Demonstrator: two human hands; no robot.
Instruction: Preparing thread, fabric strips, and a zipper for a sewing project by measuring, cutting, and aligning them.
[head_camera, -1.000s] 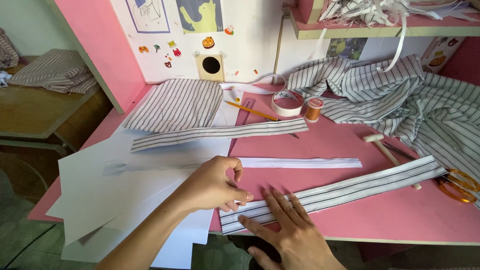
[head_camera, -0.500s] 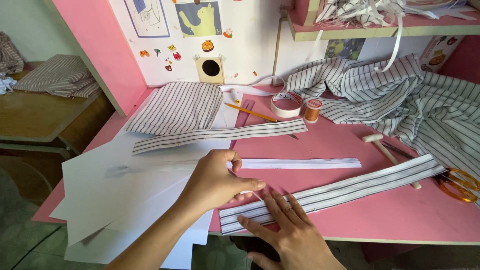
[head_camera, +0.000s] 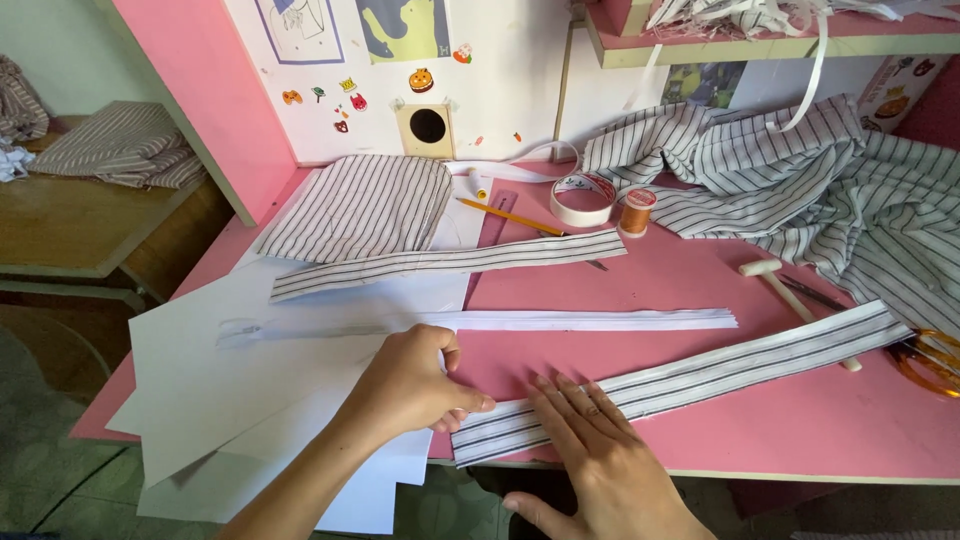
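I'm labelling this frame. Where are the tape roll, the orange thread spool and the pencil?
tape roll (head_camera: 583, 199), head view, on its white outer wall.
orange thread spool (head_camera: 636, 212), head view, on its wound thread.
pencil (head_camera: 497, 212), head view, mid-shaft.

Your pink worktop carrying: white paper sheets overhanging left edge, striped fabric strips, white strip, curved striped piece, tape roll, orange thread spool, pencil, crumpled striped cloth lying right.
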